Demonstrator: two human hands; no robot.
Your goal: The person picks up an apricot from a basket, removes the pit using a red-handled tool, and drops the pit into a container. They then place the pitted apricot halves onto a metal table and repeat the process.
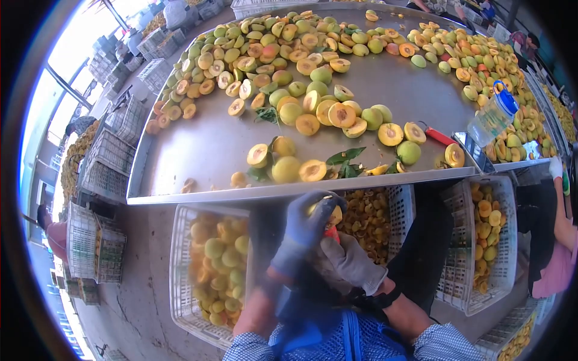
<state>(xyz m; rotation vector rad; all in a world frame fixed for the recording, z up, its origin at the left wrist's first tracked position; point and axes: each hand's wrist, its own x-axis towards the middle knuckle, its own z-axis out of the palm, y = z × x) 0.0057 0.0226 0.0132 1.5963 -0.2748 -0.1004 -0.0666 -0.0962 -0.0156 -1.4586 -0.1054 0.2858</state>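
Observation:
My left hand point(306, 224), in a blue-grey glove, is closed around a cut yellow peach point(335, 215) just below the table's front edge. My right hand point(354, 260), in a grey glove, grips a small tool with a red handle point(332, 234) right against the fruit. The tool's working end is hidden by the fruit and the fingers. Behind the hands, a crate of hollowed peach halves point(367, 219) stands under the table edge.
Piles of whole and halved peaches point(289, 114) cover much of the metal table point(208, 144). A red-handled tool point(438, 136), a phone point(473, 151) and a water bottle point(492, 117) lie at the right. Crates of peaches point(223, 259) point(481, 240) flank my legs. Another person's arm point(565, 216) is at far right.

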